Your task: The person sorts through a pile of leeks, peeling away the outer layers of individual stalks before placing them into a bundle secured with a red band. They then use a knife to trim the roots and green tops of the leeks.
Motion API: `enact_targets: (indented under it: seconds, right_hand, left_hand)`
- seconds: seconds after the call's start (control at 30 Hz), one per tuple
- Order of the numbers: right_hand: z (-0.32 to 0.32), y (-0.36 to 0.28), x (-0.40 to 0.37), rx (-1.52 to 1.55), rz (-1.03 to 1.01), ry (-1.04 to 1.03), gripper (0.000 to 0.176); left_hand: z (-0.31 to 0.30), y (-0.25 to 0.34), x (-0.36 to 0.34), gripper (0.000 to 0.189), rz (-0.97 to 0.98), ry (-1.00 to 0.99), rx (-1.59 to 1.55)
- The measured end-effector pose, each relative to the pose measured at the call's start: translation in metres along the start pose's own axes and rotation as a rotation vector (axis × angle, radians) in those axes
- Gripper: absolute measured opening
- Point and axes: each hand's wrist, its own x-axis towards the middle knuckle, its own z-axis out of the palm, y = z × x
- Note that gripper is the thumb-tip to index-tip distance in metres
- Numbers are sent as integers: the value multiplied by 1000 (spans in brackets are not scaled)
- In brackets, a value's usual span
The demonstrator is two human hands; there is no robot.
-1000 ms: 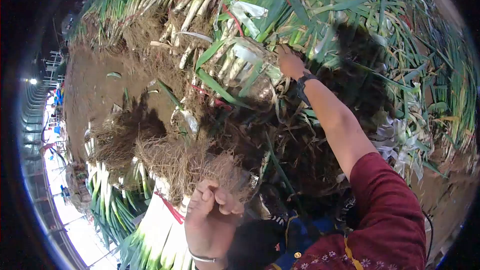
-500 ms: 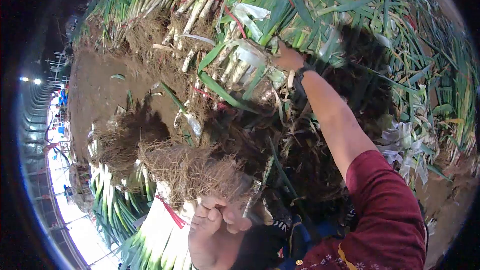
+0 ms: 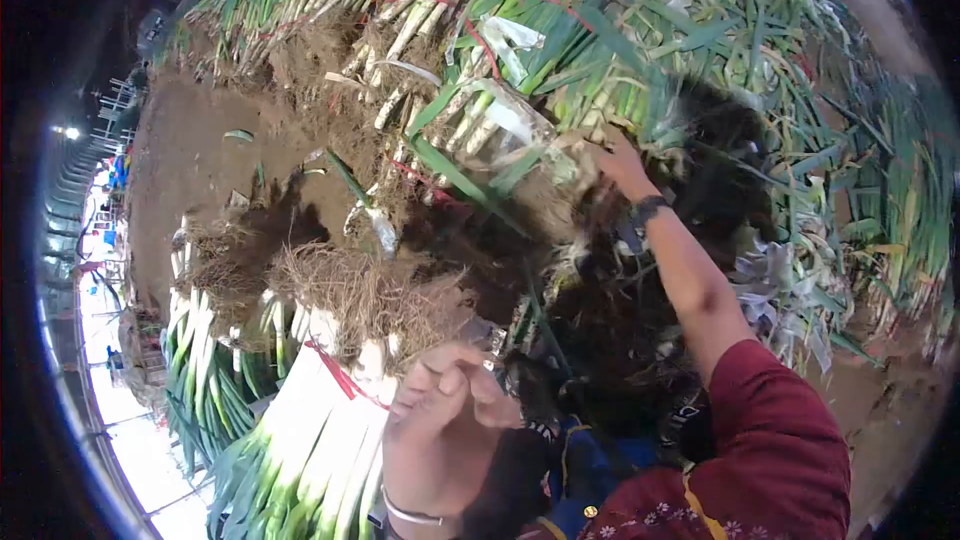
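Nearest me, my left hand (image 3: 440,410) is curled into a loose fist against the roots of the tied bundle (image 3: 320,430), which lies near left. Farther right, my right hand (image 3: 615,160) rests its fingers on a loose bunch (image 3: 490,130) in the pile (image 3: 700,30); I cannot tell whether they grip it.

We see smooth, waxy white leek stalks (image 3: 320,430), their roots (image 3: 370,300) dry, wiry and matted, a smooth red tie (image 3: 335,380), crumbly matt brown soil (image 3: 200,170), dry papery pale leaves (image 3: 765,275), our soft maroon cloth sleeve (image 3: 780,440), a thin shiny metal bangle (image 3: 410,515)
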Motion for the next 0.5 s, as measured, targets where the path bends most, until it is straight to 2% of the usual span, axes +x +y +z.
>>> enact_targets:
  seconds: [0.03,0.13,0.2,0.27,0.33,0.37,0.43,0.47,0.5]
  right_hand:
    - [-28,-8,-22,-32,-72,23,67]
    - [-109,-28,-79,279,109,-28,61]
    - [-155,-57,-125,261,124,40,55]
    - [-183,-77,-169,279,158,94,50]
    - [-192,-87,-201,344,181,144,46]
    - [-191,-71,-214,344,203,154,44]
    - [-168,-4,-222,-56,-2,217,47]
    - [-157,27,-233,-243,-141,148,46]
    - [-140,30,-250,-327,-83,67,39]
  left_hand:
    - [1,0,-3,16,0,-2,21]
    - [0,0,-11,16,-12,-40,-13]
    - [-8,-7,-6,17,-3,-132,-106]
    - [-16,-14,-5,19,-36,-190,-228]
    - [-14,-19,-7,18,-42,-245,-198]
    - [-13,-24,-7,18,-38,-273,-177]
    - [-8,-32,-8,17,-41,-276,-140]
    - [-8,-34,-8,17,-74,-280,-146]
    - [-9,-37,-10,17,-75,-265,-107]
